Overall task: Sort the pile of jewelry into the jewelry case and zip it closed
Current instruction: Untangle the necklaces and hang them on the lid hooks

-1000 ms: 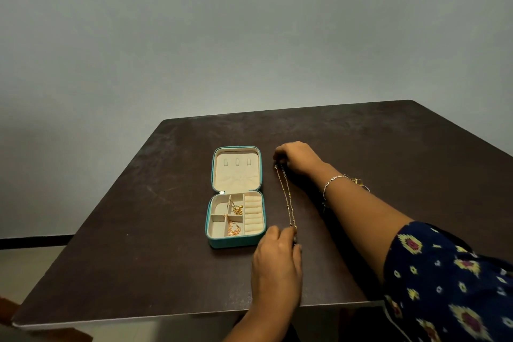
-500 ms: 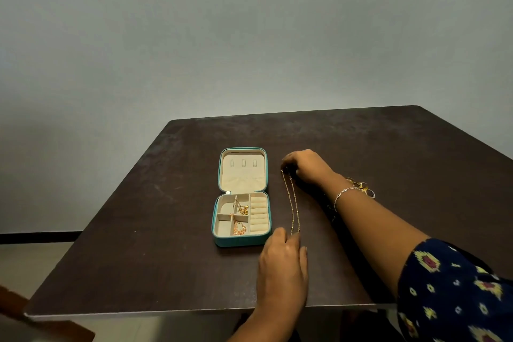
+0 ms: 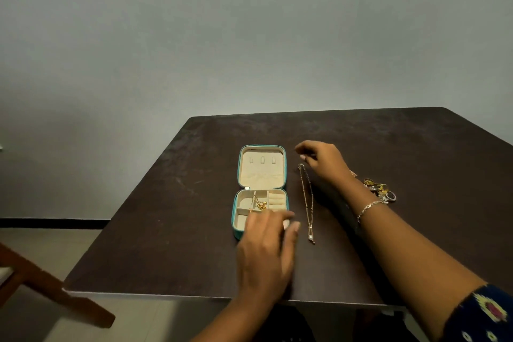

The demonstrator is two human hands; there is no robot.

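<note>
Teal zip jewelry case with cream lining (image 3: 262, 175) lies open flat on the dark brown tabletop (image 3: 416, 147). Thin gold chain necklace (image 3: 307, 197) lies straight at its 3 o'clock, just beside, not touching. Left hand (image 3: 266, 253) has fingers straight over the case's 5 o'clock corner. Right hand (image 3: 323, 159), at the chain's 12 o'clock end, is loosely curled and holds nothing. Pile of gold and silver rings (image 3: 380, 190) sits further out at 3 o'clock.

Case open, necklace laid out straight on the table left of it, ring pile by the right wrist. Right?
No: the head view shows the necklace lying right of the case, not left. The case is open, and the ring pile sits by the right wrist.
</note>
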